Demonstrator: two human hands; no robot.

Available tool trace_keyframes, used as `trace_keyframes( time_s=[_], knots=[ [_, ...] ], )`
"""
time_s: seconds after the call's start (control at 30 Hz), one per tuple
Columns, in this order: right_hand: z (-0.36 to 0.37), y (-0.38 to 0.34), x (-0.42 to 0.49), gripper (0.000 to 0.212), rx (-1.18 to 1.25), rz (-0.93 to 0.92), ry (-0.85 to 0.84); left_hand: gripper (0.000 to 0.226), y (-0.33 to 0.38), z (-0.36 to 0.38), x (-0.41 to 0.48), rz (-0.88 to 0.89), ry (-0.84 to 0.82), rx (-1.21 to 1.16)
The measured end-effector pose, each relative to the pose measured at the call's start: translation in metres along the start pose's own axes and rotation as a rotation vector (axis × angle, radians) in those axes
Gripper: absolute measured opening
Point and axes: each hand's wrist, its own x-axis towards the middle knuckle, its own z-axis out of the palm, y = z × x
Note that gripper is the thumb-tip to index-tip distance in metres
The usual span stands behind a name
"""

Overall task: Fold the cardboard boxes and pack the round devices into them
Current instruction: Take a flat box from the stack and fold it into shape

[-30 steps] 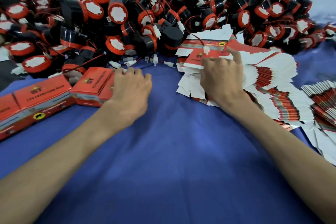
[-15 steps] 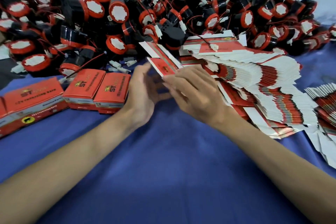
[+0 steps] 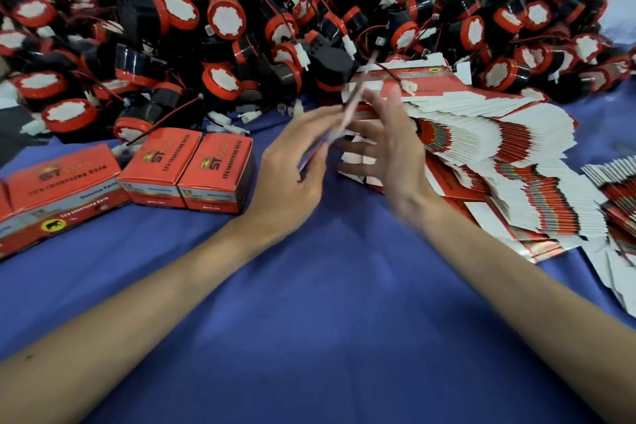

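Two folded red boxes (image 3: 186,169) marked "ST" stand at left on the blue cloth (image 3: 344,320). The left hand (image 3: 292,165) pinches a flat box (image 3: 352,96), now turned edge-on rather than face-up. The right hand (image 3: 389,148), fingers spread wide, touches it before the stacked blanks (image 3: 516,162).

Bright, diffuse light, faint shadows on the desk (image 3: 327,320). Motion blur smears left hand (image 3: 292,165) and right hand (image 3: 389,151); wide-angle edges curve.

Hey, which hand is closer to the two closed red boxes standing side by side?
Left. The left hand is just right of the closed red boxes; the right hand is farther right, by the flat cartons.
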Motion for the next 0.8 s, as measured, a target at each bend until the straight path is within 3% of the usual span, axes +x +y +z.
trace_keyframes(
  time_s=[0.07, 0.13, 0.2, 0.23, 0.33, 0.4, 0.57, 0.8],
  knots=[
    [-0.006, -0.008, 0.003, 0.059, 0.198, 0.110, -0.097, 0.032, 0.000, -0.001, -0.001, 0.032, -0.170, 0.000],
    [-0.007, -0.010, 0.006, 0.043, 0.180, 0.144, -0.158, 0.037, 0.001, -0.005, 0.000, 0.006, -0.280, -0.072],
    [-0.009, -0.004, 0.009, 0.014, 0.064, 0.118, -0.084, 0.046, 0.003, -0.007, 0.001, -0.100, -0.224, -0.108],
    [-0.011, 0.001, 0.011, 0.016, 0.047, 0.109, -0.036, 0.048, 0.002, -0.008, 0.002, -0.175, -0.146, -0.076],
    [-0.013, 0.006, 0.011, 0.036, 0.143, 0.108, 0.020, 0.074, -0.004, -0.005, 0.005, -0.396, -0.016, 0.055],
    [-0.013, 0.008, 0.010, 0.054, 0.161, 0.079, 0.052, 0.089, -0.007, -0.004, 0.005, -0.508, -0.015, -0.031],
    [-0.009, 0.016, 0.009, 0.061, -0.105, -0.114, 0.101, 0.064, -0.014, -0.006, 0.007, -0.543, 0.009, -0.293],
    [-0.006, 0.018, 0.004, 0.077, -0.288, -0.200, 0.068, 0.071, -0.014, -0.007, 0.009, -0.560, -0.009, -0.334]
  ],
)
